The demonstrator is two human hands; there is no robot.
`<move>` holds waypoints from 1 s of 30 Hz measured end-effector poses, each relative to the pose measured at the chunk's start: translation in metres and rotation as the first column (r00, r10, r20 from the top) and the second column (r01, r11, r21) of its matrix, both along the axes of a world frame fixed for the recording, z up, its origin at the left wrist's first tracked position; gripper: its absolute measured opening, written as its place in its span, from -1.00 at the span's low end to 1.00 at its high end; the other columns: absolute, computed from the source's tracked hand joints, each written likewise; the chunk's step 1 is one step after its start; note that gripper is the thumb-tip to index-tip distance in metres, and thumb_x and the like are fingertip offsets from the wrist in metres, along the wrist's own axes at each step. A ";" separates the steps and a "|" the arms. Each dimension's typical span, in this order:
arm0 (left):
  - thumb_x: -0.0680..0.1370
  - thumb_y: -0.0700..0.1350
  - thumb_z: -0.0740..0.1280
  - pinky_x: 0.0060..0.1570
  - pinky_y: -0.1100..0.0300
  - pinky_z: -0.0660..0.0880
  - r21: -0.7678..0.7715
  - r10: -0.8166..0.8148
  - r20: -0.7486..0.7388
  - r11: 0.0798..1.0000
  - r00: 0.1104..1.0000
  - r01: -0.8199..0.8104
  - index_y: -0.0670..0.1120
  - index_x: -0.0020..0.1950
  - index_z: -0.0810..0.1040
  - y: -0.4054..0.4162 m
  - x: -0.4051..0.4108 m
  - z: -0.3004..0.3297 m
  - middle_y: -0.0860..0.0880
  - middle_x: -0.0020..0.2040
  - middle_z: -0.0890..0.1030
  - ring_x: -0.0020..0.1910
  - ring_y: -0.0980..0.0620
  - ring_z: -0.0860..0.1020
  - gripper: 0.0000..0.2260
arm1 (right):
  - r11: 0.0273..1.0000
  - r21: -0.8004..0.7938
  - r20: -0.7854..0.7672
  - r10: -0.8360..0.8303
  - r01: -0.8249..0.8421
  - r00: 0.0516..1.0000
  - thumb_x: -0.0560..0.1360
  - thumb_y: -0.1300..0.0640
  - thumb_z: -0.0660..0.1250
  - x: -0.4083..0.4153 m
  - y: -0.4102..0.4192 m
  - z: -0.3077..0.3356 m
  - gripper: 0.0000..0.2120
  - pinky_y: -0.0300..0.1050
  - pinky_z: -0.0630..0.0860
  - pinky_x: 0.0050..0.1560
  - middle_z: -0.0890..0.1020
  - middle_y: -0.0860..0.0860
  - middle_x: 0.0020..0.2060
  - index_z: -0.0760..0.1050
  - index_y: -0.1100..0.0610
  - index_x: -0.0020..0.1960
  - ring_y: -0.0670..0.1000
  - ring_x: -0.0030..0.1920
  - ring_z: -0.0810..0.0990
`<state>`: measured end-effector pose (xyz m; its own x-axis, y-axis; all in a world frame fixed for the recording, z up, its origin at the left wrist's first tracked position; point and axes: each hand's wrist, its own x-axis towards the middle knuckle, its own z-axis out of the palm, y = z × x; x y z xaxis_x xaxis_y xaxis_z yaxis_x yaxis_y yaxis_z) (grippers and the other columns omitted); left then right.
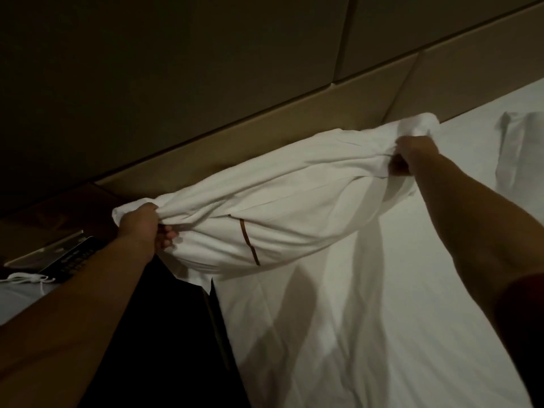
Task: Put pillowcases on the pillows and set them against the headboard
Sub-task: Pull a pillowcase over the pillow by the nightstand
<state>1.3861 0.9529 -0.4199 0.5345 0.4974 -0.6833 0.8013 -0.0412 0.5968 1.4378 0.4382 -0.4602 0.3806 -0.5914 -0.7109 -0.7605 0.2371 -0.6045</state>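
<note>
A white pillow (282, 198) in a pillowcase with a thin brown stripe hangs just above the bed, close to the beige headboard (294, 125). My left hand (141, 225) grips its bunched left corner. My right hand (409, 154) grips the bunched right corner. The pillow stretches between both hands and casts a shadow on the white sheet (368, 319). A second white pillow (521, 151) lies on the bed at the far right, partly cut off by the frame edge.
A dark nightstand (59, 213) stands at the left with a black panel of buttons (73, 257) and a white cord (29, 279) on it. The bed's dark side edge (217, 325) runs below my left hand. Dim wall panels rise behind the headboard.
</note>
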 end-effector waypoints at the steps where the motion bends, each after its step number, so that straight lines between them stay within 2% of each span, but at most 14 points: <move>1: 0.59 -0.02 0.22 -0.44 0.18 0.47 0.014 0.076 0.104 0.997 0.992 -0.078 -0.22 0.01 0.53 -0.001 0.002 0.002 -0.18 -0.20 0.59 -0.47 -0.06 0.53 -0.73 | 0.999 -0.014 0.092 -0.040 0.041 0.995 0.62 -0.02 0.29 0.005 -0.001 0.002 -0.47 0.07 0.65 0.14 0.58 0.17 0.27 0.32 0.20 0.49 0.19 0.14 0.66; 2: 0.57 -0.06 0.25 -0.38 0.19 0.47 0.015 0.157 0.231 0.986 0.960 -0.165 -0.19 0.08 0.53 -0.002 0.002 0.004 -0.13 -0.16 0.59 -0.37 -0.04 0.52 -0.78 | 0.993 -0.032 0.225 -0.106 0.116 0.969 0.62 0.06 0.27 0.010 -0.001 0.006 -0.54 0.00 0.69 -0.03 0.62 0.19 0.19 0.36 0.22 0.46 0.16 0.02 0.70; 4: 0.52 -0.10 0.31 -0.36 0.27 0.48 -0.089 0.341 0.436 0.937 0.833 -0.337 -0.14 0.11 0.50 -0.005 0.003 0.012 -0.02 -0.15 0.56 -0.30 0.05 0.53 -0.80 | 0.944 0.103 0.488 -0.322 0.313 0.811 0.57 0.12 0.28 0.016 0.000 0.022 -0.65 -0.14 0.63 -0.31 0.68 0.12 -0.02 0.49 0.18 0.33 0.09 -0.14 0.72; 6: 0.46 -0.10 0.34 -0.32 0.21 0.49 -0.265 0.530 0.493 0.847 0.690 -0.461 -0.13 0.14 0.48 -0.004 0.004 0.016 -0.05 -0.04 0.60 -0.20 0.02 0.60 -0.73 | 0.918 0.213 0.577 -0.395 0.335 0.715 0.52 0.08 0.32 0.023 0.008 0.031 -0.75 -0.22 0.59 -0.35 0.71 0.06 -0.11 0.56 0.12 0.18 0.06 -0.19 0.73; 7: 0.46 -0.09 0.34 -0.31 0.18 0.49 -0.295 0.565 0.484 0.824 0.668 -0.484 -0.10 0.16 0.47 0.002 0.004 0.014 -0.05 0.00 0.61 -0.16 -0.01 0.61 -0.71 | 0.940 0.188 0.570 -0.340 0.284 0.748 0.53 0.03 0.32 0.026 0.017 0.030 -0.74 -0.20 0.60 -0.34 0.73 0.06 -0.08 0.56 0.11 0.18 0.06 -0.18 0.74; 10: 0.53 -0.03 0.31 -0.16 0.07 0.59 -0.180 0.445 0.398 0.895 0.802 -0.407 -0.07 0.13 0.47 0.022 0.004 0.005 -0.06 0.04 0.59 -0.06 -0.08 0.61 -0.77 | 0.990 0.039 0.468 -0.139 0.137 0.872 0.65 -0.05 0.22 0.029 0.036 0.009 -0.57 0.00 0.69 -0.08 0.65 0.13 0.14 0.43 0.17 0.42 0.12 -0.03 0.70; 13: 0.53 0.04 0.30 0.09 -0.06 0.59 -0.044 0.304 0.315 0.951 0.899 -0.306 -0.10 0.11 0.50 0.032 0.000 -0.009 -0.13 0.11 0.56 0.09 -0.15 0.58 -0.74 | 0.985 -0.095 0.397 -0.097 0.146 0.913 0.67 -0.07 0.19 0.021 0.037 -0.001 -0.50 0.09 0.62 0.20 0.59 0.14 0.24 0.36 0.18 0.50 0.15 0.18 0.65; 17: 0.43 0.10 0.29 0.22 -0.08 0.54 0.054 0.253 0.346 0.956 0.903 -0.288 -0.16 0.24 0.55 0.034 0.001 -0.012 -0.13 0.17 0.60 0.14 -0.15 0.59 -0.52 | 0.964 0.003 0.559 -0.221 0.265 0.799 0.60 0.02 0.31 0.029 0.023 0.012 -0.46 0.04 0.69 0.03 0.61 0.08 0.16 0.30 0.07 0.55 0.08 0.09 0.68; 20: 0.49 0.11 0.23 0.07 0.00 0.57 0.012 0.223 0.176 0.974 0.959 -0.228 -0.15 0.31 0.51 0.040 0.003 -0.011 -0.17 0.18 0.63 0.07 -0.16 0.62 -0.50 | 0.995 0.050 0.444 -0.100 0.087 0.891 0.64 -0.13 0.22 0.023 0.032 0.022 -0.70 0.06 0.66 0.07 0.64 0.05 0.12 0.48 0.01 0.26 0.12 0.13 0.67; 22: 0.54 0.14 0.17 -0.21 0.12 0.49 -0.021 0.134 0.037 0.991 0.990 -0.133 -0.13 0.28 0.50 0.041 0.000 -0.003 -0.17 0.07 0.67 -0.17 -0.12 0.64 -0.54 | 0.997 0.081 0.387 -0.014 -0.019 0.922 0.62 -0.24 0.18 0.015 0.038 0.023 -0.56 0.07 0.60 0.17 0.66 0.04 0.17 0.54 0.05 0.27 0.09 0.17 0.65; 24: 0.54 0.15 0.15 -0.33 0.17 0.43 -0.002 0.078 -0.001 0.997 0.997 -0.078 -0.13 0.21 0.50 0.046 0.001 0.003 -0.18 -0.05 0.68 -0.37 -0.08 0.63 -0.57 | 0.995 0.084 0.386 0.017 -0.054 0.922 0.60 -0.29 0.19 0.011 0.043 0.026 -0.47 0.10 0.56 0.25 0.65 0.04 0.23 0.51 0.06 0.37 0.06 0.18 0.63; 25: 0.53 0.15 0.17 -0.36 0.17 0.45 0.020 0.066 0.002 0.998 0.998 -0.066 -0.14 0.19 0.49 0.049 0.002 0.005 -0.20 -0.08 0.68 -0.41 -0.10 0.63 -0.58 | 0.996 0.078 0.385 0.016 -0.050 0.923 0.59 -0.28 0.21 0.011 0.046 0.029 -0.45 0.11 0.54 0.30 0.63 0.06 0.27 0.49 0.08 0.40 0.08 0.21 0.62; 27: 0.47 0.14 0.22 -0.29 0.08 0.57 0.100 0.067 0.045 0.992 0.997 -0.071 -0.19 0.21 0.49 0.055 0.003 0.007 -0.23 -0.04 0.68 -0.32 -0.17 0.66 -0.53 | 0.998 0.047 0.363 0.017 -0.037 0.932 0.58 -0.25 0.26 0.011 0.050 0.034 -0.42 0.13 0.51 0.35 0.60 0.09 0.33 0.44 0.11 0.45 0.12 0.27 0.60; 30: 0.46 0.16 0.24 -0.16 0.00 0.61 0.290 0.062 0.109 0.953 0.992 -0.091 -0.23 0.14 0.54 0.061 -0.006 0.009 -0.17 -0.15 0.67 -0.42 -0.09 0.59 -0.50 | 0.995 -0.086 0.269 0.079 -0.058 0.960 0.58 -0.22 0.29 0.011 0.054 0.041 -0.41 0.07 0.62 0.16 0.61 0.14 0.26 0.42 0.16 0.44 0.13 0.16 0.65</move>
<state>1.3802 1.0143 -0.4114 0.5436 0.7104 -0.4470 0.7476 -0.1677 0.6427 1.4489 0.4920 -0.4191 0.5946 -0.6060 -0.5284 -0.5778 0.1350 -0.8050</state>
